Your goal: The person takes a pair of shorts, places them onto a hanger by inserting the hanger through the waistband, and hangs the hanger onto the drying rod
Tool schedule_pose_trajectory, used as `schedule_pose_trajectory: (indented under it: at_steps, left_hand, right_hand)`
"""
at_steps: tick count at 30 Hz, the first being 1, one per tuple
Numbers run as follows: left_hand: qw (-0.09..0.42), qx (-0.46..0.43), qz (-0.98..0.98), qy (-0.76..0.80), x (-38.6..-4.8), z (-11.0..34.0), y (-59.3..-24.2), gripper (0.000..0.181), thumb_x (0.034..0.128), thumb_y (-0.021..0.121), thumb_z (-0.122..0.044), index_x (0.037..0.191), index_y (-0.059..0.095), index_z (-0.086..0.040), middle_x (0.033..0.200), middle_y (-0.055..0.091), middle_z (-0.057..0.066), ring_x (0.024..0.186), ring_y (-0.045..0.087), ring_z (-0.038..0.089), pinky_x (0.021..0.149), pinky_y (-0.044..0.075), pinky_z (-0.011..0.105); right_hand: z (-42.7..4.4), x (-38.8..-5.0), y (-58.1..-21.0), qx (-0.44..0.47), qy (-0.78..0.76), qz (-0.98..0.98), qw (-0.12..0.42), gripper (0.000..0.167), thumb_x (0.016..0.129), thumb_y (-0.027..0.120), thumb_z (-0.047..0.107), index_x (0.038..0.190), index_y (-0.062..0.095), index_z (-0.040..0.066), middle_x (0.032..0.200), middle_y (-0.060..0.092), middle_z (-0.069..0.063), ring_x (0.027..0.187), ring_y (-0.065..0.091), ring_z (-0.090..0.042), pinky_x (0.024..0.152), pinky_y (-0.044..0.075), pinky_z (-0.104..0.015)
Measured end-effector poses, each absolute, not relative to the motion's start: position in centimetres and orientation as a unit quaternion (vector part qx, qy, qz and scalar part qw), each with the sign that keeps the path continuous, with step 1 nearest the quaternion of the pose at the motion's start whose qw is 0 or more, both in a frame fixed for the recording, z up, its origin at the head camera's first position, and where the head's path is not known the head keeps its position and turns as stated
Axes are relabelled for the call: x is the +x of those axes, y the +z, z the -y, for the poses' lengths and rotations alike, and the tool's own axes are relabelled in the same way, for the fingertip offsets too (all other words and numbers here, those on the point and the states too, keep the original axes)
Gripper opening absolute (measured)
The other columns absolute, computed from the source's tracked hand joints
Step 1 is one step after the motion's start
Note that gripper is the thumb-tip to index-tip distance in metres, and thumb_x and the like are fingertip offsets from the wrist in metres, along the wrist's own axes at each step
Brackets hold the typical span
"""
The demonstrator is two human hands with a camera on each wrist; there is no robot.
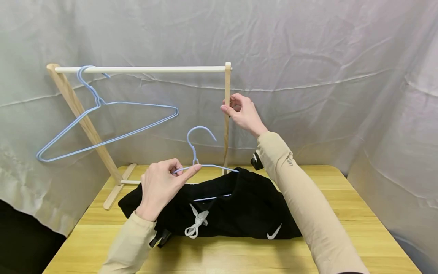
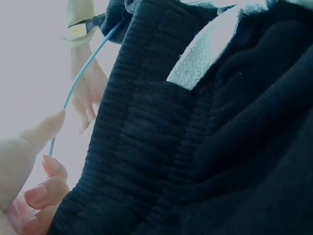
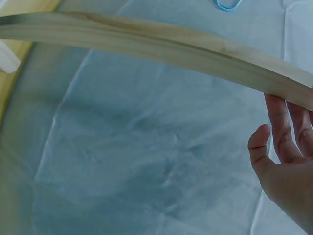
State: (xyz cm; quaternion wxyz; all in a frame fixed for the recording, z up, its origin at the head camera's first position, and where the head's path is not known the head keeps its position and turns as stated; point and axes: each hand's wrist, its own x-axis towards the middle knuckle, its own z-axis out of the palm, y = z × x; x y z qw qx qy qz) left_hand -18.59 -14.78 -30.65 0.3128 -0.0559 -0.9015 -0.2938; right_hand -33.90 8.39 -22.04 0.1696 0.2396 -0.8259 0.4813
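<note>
My left hand (image 1: 161,186) pinches a light blue hanger (image 1: 202,133) by its shoulder just beside the hook's neck. The hanger's lower part goes inside the waist of black drawstring pants (image 1: 236,217), which have a white tied cord and a white swoosh. Their elastic waistband (image 2: 132,112) runs close beside the left fingers in the left wrist view. Over at the rack, my right hand (image 1: 244,114) holds the right wooden post (image 1: 227,87), thumb in front and fingers behind it. Those fingers also meet the post in the right wrist view.
Light blue hangers (image 1: 109,142) hang together at the left of the rack's white rail (image 1: 147,70). The slanted left post (image 1: 85,125) stands on a wooden foot (image 1: 118,188). Grey cloth (image 1: 308,45) surrounds the wooden table (image 1: 342,213).
</note>
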Motion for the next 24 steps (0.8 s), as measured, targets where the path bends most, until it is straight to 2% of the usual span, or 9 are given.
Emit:
schedule_pose_trajectory:
  at_steps: [4, 8, 13, 19, 24]
  left_hand:
    - [0.322, -0.04, 0.902, -0.285, -18.6, 15.8, -29.4, 0.057, 0.0762, 0.077, -0.066, 0.054, 0.049, -0.022, 0.051, 0.042, -0.008, 0.047, 0.043, 0.015, 0.042, 0.03, 0.032]
    - [0.34, -0.031, 0.898, -0.279, -18.4, 16.9, -27.7, 0.056, 0.0772, 0.078, -0.063, 0.054, 0.049, -0.02, 0.051, 0.043, -0.005, 0.047, 0.044, 0.016, 0.041, 0.029, 0.033]
    - [0.356, -0.02, 0.893, -0.275, -18.3, 18.2, -25.6, 0.058, 0.0776, 0.075, -0.067, 0.054, 0.05, -0.02, 0.051, 0.043, -0.003, 0.051, 0.045, 0.019, 0.042, 0.029, 0.034]
    - [0.373, 0.004, 0.889, -0.265, -18.4, 19.4, -23.5, 0.059, 0.0753, 0.073, -0.072, 0.055, 0.055, -0.02, 0.053, 0.048, -0.001, 0.057, 0.049, 0.019, 0.05, 0.028, 0.036]
    - [0.393, 0.03, 0.882, -0.257, -18.5, 20.6, -22.1, 0.056, 0.0716, 0.076, -0.073, 0.059, 0.062, -0.02, 0.054, 0.054, 0.0, 0.059, 0.051, 0.023, 0.051, 0.027, 0.038]
  right_hand:
    - [-8.4, -33.9, -22.0, 0.242, 0.477, 0.829, 0.163, 0.028, 0.097, 0.067, 0.013, 0.119, 0.063, -0.005, 0.11, 0.072, -0.025, 0.079, 0.066, -0.006, 0.072, 0.048, -0.016]
    - [-8.4, -33.9, -22.0, 0.243, 0.473, 0.832, 0.16, 0.029, 0.097, 0.067, 0.014, 0.119, 0.063, -0.004, 0.109, 0.072, -0.023, 0.085, 0.07, -0.015, 0.072, 0.048, -0.017]
    - [-8.4, -34.1, -22.0, 0.24, 0.474, 0.832, 0.158, 0.028, 0.097, 0.067, 0.015, 0.118, 0.062, -0.003, 0.109, 0.072, -0.023, 0.09, 0.071, -0.023, 0.072, 0.048, -0.017]
    - [-8.3, -34.2, -21.9, 0.24, 0.468, 0.836, 0.158, 0.028, 0.097, 0.068, 0.016, 0.117, 0.063, -0.002, 0.108, 0.072, -0.022, 0.083, 0.069, -0.016, 0.07, 0.047, -0.018]
    - [-8.2, -34.2, -21.8, 0.239, 0.467, 0.836, 0.158, 0.028, 0.097, 0.067, 0.016, 0.117, 0.063, -0.002, 0.108, 0.072, -0.023, 0.087, 0.07, -0.023, 0.07, 0.046, -0.018]
